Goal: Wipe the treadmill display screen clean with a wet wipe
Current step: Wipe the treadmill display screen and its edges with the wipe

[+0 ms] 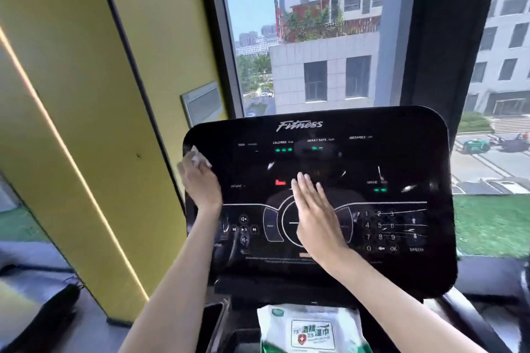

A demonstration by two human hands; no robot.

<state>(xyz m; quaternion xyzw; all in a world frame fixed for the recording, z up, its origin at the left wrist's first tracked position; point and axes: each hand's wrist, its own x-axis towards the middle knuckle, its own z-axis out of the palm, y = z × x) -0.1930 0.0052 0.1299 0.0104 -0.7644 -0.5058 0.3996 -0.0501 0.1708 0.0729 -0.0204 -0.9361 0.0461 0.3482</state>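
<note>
The black screen (pixel 401 157) fills the middle of the view, tilted back, with "Fitness" in white script along its top. Under that run small labels: TIME, CALORIES, HEART RATE, DISTANCE, with green lights glowing below the middle two. Lower down, INCLINE sits at the left and SPEED at the right. A keypad at the lower right reads 1 to 9, 0, an arrow and OK, with another SPEED beside it.

The left hand (pixel 200 183) is at the screen's upper left edge, and the white wipe (pixel 198 156) sticks out above it, against the glass. Its fingers are hidden behind the back of the hand, but they seem curled round the wipe. The right hand (pixel 312 215) lies flat on the centre of the screen over the round dial, fingers straight and close together, holding nothing.

Below the screen a green and white pack (pixel 311 329) rests on the console, its label in Chinese with "75" beside it. A yellow pillar (pixel 100 94) stands to the left, a window (pixel 315 37) behind
</note>
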